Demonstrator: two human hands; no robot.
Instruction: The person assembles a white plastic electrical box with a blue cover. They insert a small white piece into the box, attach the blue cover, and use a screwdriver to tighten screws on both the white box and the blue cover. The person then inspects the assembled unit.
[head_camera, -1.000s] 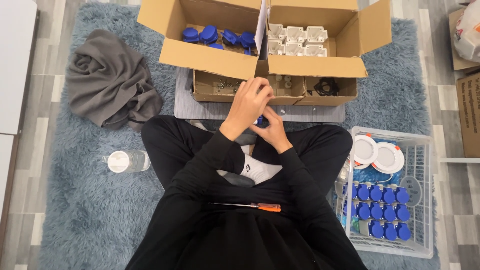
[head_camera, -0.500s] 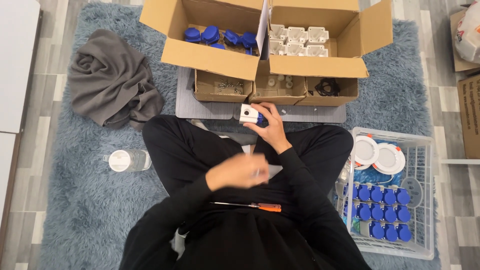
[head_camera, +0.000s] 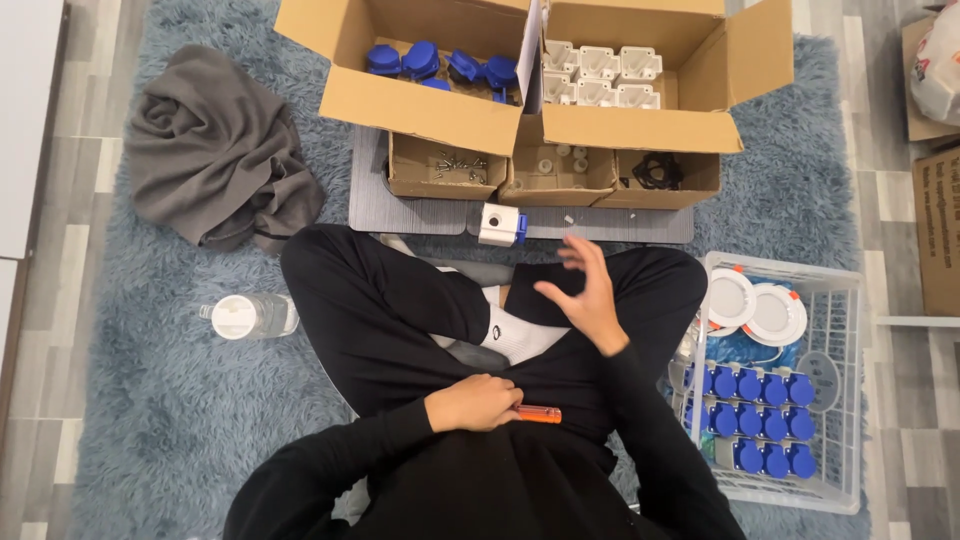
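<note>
Head view: left hand (head_camera: 480, 402) closed on the orange screwdriver (head_camera: 538, 414) in the lap, a light, rigid tool best gripped at its handle; right hand (head_camera: 585, 290) spread empty, white-and-blue socket (head_camera: 501, 224) just beyond.

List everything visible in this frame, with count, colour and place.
Cardboard boxes: two large open, three small trays in front, brown, top centre.
Blue caps: several, left box.
White housings: several, right box.
White-and-blue socket: one, on grey mat.
Wire basket: one, white, right; holds blue-lidded sockets and two white round discs.
Grey cloth: one, upper left.
Water bottle: one, clear, left on rug.
Rug: one, blue-grey.
Orange-handled screwdriver: one, lap.
Left hand: on the screwdriver.
Right hand: open, empty.
</note>
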